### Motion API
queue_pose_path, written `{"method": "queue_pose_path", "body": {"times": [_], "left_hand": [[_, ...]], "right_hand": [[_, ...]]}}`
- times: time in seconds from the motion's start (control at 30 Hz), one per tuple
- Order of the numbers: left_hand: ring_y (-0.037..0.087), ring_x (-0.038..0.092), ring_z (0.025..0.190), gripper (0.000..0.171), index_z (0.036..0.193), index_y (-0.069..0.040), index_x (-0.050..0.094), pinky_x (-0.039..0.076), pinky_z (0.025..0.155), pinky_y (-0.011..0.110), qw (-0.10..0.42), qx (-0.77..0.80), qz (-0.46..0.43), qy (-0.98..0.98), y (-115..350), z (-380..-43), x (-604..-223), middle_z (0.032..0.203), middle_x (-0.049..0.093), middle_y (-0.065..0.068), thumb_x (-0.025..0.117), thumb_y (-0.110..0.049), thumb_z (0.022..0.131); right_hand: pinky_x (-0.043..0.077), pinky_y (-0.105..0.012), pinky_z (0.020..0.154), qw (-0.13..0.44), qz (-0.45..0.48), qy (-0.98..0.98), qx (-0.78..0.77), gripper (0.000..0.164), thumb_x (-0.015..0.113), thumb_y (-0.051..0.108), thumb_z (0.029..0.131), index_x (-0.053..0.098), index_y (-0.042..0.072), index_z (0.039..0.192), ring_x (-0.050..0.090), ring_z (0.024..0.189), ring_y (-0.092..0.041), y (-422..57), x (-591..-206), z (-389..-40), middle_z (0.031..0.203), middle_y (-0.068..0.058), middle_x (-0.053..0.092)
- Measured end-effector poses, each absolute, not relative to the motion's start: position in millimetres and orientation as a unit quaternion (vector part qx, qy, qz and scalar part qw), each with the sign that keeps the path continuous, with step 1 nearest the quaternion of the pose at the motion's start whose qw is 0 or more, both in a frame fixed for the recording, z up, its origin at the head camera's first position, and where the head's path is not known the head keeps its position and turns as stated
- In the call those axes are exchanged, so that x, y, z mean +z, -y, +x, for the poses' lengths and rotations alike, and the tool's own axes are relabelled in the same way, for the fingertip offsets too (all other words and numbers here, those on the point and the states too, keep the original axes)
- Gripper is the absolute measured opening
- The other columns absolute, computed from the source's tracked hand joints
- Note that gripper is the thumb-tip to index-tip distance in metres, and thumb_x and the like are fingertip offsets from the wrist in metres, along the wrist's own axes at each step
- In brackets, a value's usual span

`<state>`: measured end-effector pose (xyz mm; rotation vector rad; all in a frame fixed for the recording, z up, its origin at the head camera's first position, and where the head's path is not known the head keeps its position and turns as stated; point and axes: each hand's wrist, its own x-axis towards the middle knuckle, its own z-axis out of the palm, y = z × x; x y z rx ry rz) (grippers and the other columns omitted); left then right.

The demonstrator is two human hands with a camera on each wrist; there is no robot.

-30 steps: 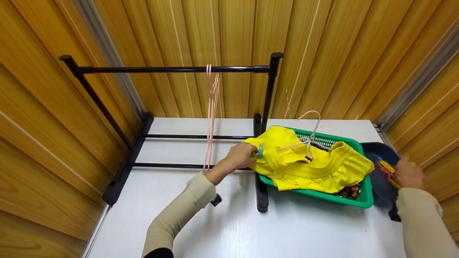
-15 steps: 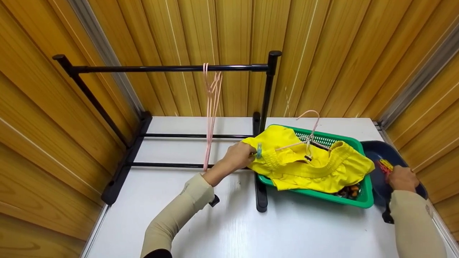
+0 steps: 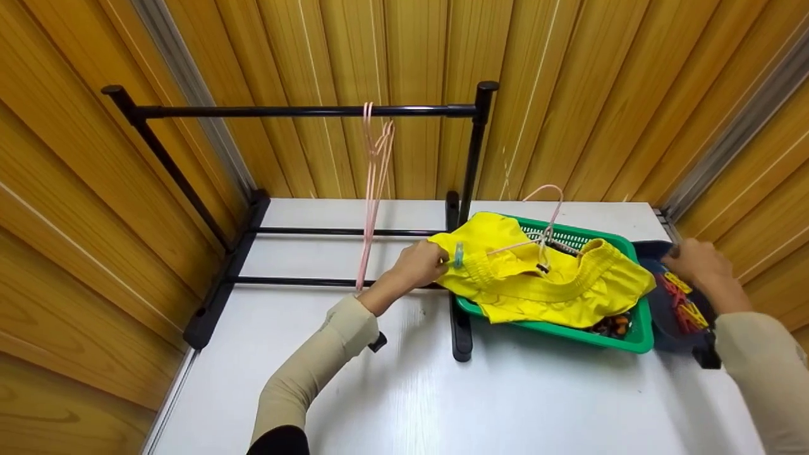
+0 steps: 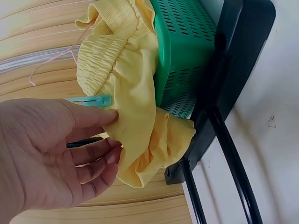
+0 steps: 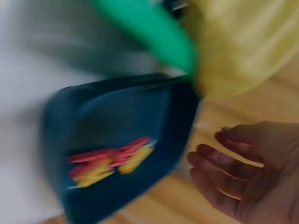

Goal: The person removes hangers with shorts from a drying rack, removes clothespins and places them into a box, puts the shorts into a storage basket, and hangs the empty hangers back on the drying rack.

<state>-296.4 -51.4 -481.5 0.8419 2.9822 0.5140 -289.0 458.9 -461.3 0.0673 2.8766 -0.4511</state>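
- The white table [image 3: 379, 404] carries everything, and the black rack [image 3: 284, 112] stands on it to the left of the laundry.
- The green basket [image 3: 643, 325] sits on the table just right of the rack's right post.
- The yellow garment [image 3: 556, 300] lies across the top of the basket, its gathered waistband running roughly left to right. That long axis seems the relation to mind: the cloth lies between the two hands, one at its left end, the other off beyond its right end.
- The blue tray [image 5: 117, 112] is just beside the basket on the right.
- The spare hangers [image 3: 369, 221] hang in a pink bunch from the rack's bar; one more pink hanger [image 3: 555, 215] rests over the garment, hook upward.
- The left hand [image 3: 419, 264] is the nearer one: its thumb and fingers pinch the cloth's left edge.
- The right hand [image 3: 703, 265] is over the tray's far side, apart from the garment, fingers loosely bent; I cannot tell whether its fingertips hold something small and dark.
- The pink and yellow pegs [image 3: 686, 306] lie in the tray, near the right hand.
- The teal clip [image 3: 459, 254] is on the garment's left end, just beside the left hand.
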Motion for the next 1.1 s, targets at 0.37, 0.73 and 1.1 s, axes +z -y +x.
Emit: {"method": "queue_pose_path", "body": {"times": [0.37, 0.73, 1.1], "left_hand": [[0.024, 0.073, 0.102, 0.019, 0.11, -0.014, 0.081, 0.059, 0.087, 0.04, -0.009, 0.178, 0.242, -0.954, 48.2, -298.2, -482.3, 0.111, 0.079, 0.003, 0.068, -0.016, 0.097], [0.017, 0.069, 0.082, 0.014, 0.098, -0.007, 0.083, 0.059, 0.078, 0.034, -0.057, 0.232, 0.266, -0.934, 50.4, -297.4, -483.8, 0.096, 0.08, 0.007, 0.07, -0.013, 0.095], [0.021, 0.066, 0.082, 0.016, 0.102, -0.009, 0.082, 0.057, 0.079, 0.034, -0.102, 0.215, 0.319, -0.917, 53.3, -297.9, -487.0, 0.087, 0.073, 0.008, 0.069, -0.016, 0.098]], "right_hand": [[0.051, -0.036, 0.056, 0.099, -0.138, -0.984, -0.052, 0.038, 0.063, 0.03, 0.1, 0.072, -0.004, 0.115, 0.063, 0.073, -0.026, -303.9, -396.9, -271.6, 0.105, -0.027, 0.073], [0.053, -0.036, 0.056, -0.071, -0.244, -0.958, -0.136, 0.021, 0.07, 0.016, 0.096, 0.074, 0.004, 0.113, 0.065, 0.067, -0.024, -189.7, -418.1, -282.6, 0.088, -0.015, 0.074], [0.055, -0.039, 0.077, 0.011, -0.293, -0.944, -0.155, 0.03, 0.063, 0.022, 0.102, 0.071, 0.004, 0.124, 0.057, 0.083, -0.026, -158.1, -437.0, -303.7, 0.103, -0.016, 0.064]]}}
